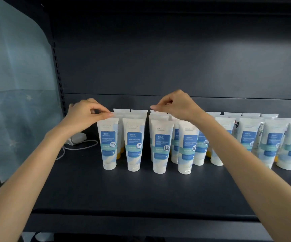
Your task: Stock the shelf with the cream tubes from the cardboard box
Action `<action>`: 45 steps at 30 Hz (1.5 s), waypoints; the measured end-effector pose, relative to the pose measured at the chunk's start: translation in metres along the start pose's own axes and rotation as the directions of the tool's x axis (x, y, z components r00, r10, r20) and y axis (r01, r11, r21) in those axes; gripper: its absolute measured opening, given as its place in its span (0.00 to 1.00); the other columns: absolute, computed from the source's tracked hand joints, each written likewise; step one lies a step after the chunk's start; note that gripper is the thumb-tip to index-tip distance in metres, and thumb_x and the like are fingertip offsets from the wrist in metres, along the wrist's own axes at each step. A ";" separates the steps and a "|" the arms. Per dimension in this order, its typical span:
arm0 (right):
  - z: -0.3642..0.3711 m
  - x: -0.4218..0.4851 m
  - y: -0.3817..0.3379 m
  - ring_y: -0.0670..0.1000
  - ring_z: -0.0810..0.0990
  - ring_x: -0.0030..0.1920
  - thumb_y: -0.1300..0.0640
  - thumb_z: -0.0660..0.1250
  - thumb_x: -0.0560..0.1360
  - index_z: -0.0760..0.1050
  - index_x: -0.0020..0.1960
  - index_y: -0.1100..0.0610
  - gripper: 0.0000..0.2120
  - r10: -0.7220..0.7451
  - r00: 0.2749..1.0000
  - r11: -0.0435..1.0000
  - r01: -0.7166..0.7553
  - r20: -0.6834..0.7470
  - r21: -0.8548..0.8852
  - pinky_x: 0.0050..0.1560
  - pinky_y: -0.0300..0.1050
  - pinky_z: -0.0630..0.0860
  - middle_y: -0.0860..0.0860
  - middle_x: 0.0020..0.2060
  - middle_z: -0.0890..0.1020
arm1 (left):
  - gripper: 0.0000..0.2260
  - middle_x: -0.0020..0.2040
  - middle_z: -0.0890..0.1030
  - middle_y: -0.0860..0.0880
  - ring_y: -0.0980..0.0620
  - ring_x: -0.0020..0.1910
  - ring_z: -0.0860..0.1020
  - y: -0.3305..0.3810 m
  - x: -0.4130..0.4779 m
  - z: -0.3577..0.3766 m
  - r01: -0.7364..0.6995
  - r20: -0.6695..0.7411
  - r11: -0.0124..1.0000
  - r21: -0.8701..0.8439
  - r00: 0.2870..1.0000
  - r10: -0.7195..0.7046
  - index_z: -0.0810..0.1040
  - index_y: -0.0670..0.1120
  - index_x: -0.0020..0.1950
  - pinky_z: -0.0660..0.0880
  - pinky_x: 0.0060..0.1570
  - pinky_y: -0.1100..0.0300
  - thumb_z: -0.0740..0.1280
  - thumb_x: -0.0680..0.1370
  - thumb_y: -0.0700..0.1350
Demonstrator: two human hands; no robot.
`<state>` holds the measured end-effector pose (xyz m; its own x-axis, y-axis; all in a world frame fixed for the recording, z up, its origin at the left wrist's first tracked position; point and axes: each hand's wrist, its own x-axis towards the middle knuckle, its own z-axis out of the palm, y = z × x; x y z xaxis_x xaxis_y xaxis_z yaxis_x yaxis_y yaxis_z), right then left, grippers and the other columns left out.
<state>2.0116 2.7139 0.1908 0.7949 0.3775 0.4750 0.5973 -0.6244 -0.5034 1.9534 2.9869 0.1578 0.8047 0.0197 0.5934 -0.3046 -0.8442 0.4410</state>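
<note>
Several white cream tubes with blue labels stand cap-down in rows on the dark shelf [141, 189]; the front row [133, 145] runs from the middle to the right. My left hand [87, 114] pinches the crimped top of a tube [116, 114] in a row behind the leftmost front tube. My right hand [176, 104] has thumb and fingers pinched together at the top edge of a back-row tube [158, 113] near the middle. My right forearm crosses in front of some tubes and hides them. The cardboard box is out of view.
A white power adapter [76, 138] with its cable lies on the shelf left of the tubes. The slotted shelf upright [57, 67] and a bluish sheet [15, 67] stand at the left. The shelf's front edge [141, 213] runs below bare shelf surface.
</note>
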 end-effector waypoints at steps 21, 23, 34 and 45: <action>-0.037 -0.044 0.074 0.49 0.80 0.43 0.52 0.74 0.69 0.84 0.42 0.59 0.09 0.120 0.992 0.985 -0.123 0.027 0.124 0.43 0.34 0.75 0.53 0.41 0.85 | 0.07 0.46 0.77 0.58 0.58 0.45 0.73 0.088 0.036 0.071 -0.262 0.202 0.961 0.088 0.949 0.240 0.81 0.56 0.38 0.57 0.55 0.55 0.70 0.71 0.58; -0.036 -0.043 0.075 0.48 0.80 0.43 0.52 0.74 0.69 0.84 0.42 0.59 0.10 0.120 0.993 0.985 -0.121 0.018 0.124 0.43 0.34 0.75 0.51 0.40 0.85 | 0.07 0.45 0.76 0.59 0.57 0.46 0.74 0.088 0.036 0.070 -0.265 0.195 0.960 0.092 0.950 0.243 0.81 0.56 0.38 0.56 0.54 0.56 0.71 0.71 0.58; -0.036 -0.052 0.080 0.39 0.80 0.39 0.48 0.73 0.69 0.83 0.40 0.51 0.06 0.129 0.991 0.979 -0.134 0.045 0.151 0.42 0.29 0.76 0.41 0.36 0.83 | 0.04 0.43 0.76 0.58 0.59 0.40 0.71 0.087 0.028 0.070 -0.158 0.236 0.987 -0.021 0.959 0.158 0.81 0.56 0.41 0.67 0.61 0.44 0.70 0.73 0.54; -0.038 -0.064 0.068 0.51 0.71 0.35 0.46 0.59 0.79 0.79 0.43 0.53 0.15 0.099 0.923 0.959 -0.188 -0.371 -0.212 0.35 0.41 0.67 0.46 0.32 0.75 | 0.17 0.57 0.79 0.50 0.47 0.55 0.73 0.077 0.011 0.063 -0.109 -0.109 0.947 0.301 0.983 0.148 0.81 0.51 0.57 0.61 0.54 0.52 0.56 0.81 0.55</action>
